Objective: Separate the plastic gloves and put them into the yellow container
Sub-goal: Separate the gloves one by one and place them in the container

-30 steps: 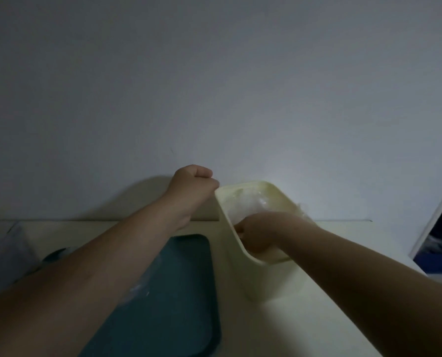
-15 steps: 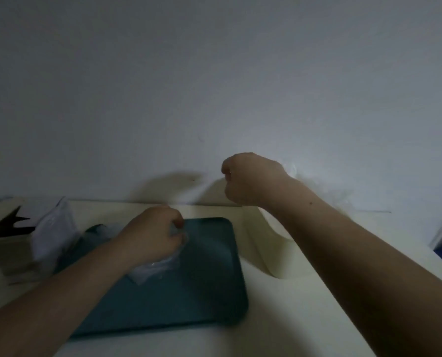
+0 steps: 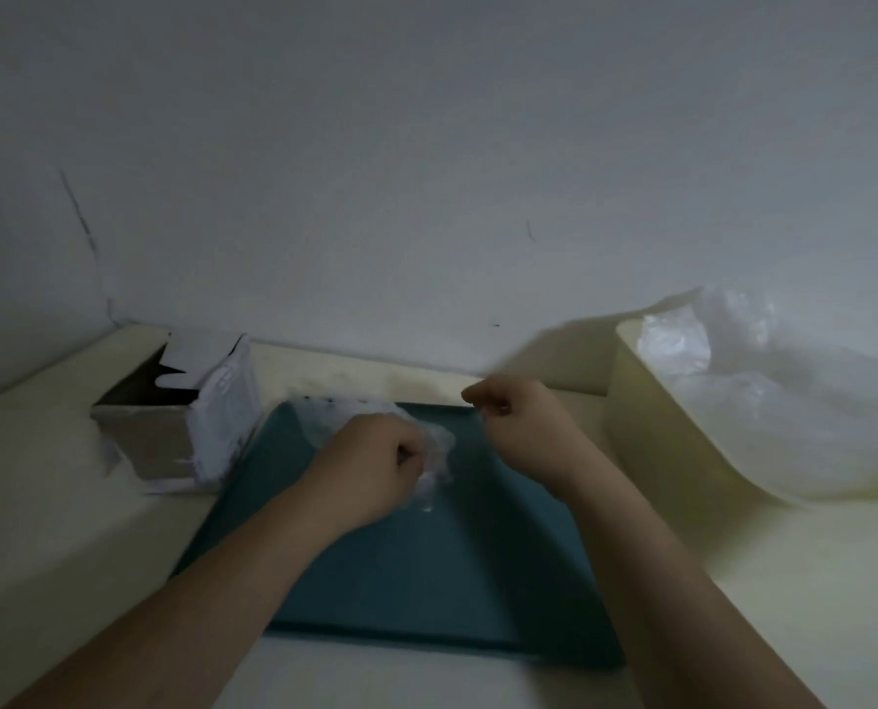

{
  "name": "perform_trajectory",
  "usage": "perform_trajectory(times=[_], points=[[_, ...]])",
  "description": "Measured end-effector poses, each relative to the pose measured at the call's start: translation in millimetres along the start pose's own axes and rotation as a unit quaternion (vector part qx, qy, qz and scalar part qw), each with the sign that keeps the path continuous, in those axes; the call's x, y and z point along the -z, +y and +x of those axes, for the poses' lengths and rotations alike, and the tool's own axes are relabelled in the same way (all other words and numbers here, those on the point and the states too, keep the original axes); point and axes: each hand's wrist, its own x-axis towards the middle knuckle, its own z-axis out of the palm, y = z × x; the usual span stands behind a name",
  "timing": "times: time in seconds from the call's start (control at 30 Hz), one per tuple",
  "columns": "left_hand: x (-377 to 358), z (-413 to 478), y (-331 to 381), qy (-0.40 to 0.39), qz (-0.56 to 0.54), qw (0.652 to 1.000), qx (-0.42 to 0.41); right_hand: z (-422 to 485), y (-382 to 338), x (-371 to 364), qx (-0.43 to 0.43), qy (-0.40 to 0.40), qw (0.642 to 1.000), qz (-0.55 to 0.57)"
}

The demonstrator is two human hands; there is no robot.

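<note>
A bunch of clear plastic gloves (image 3: 360, 417) lies on the teal tray (image 3: 426, 580). My left hand (image 3: 375, 465) grips this bunch from above, fingers curled. My right hand (image 3: 521, 427) hovers just to its right over the tray's far edge, fingers curled, thumb and forefinger pinched together; whether a thin glove is between them is unclear. The pale yellow container (image 3: 651, 452) stands at the right, with crumpled clear gloves (image 3: 764, 381) heaped in it and bulging over its rim.
An open cardboard box (image 3: 170, 417) with white packaging stands left of the tray, near the wall. The cream tabletop (image 3: 68, 529) runs along a plain white wall. The scene is dim and slightly blurred.
My view has swung left and down. My right hand has come away from the yellow container and dropped towards the tray, close to my left hand, which keeps hold of the glove bunch.
</note>
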Motion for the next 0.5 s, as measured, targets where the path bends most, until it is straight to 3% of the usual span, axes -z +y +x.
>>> perform_trajectory(times=[0.27, 0.4, 0.5], points=[[36, 7, 26, 0.106, -0.245, 0.963, 0.049, 11, 7, -1, 0.024, -0.044, 0.971, 0.232], [58, -2, 38, 0.093, -0.449, 0.887, 0.05, 4, -4, 6, 0.104, -0.084, 0.933, 0.333], [59, -9, 43, 0.036, -0.521, 0.851, 0.058, -2, -12, 7, 0.126, -0.094, 0.923, 0.351]])
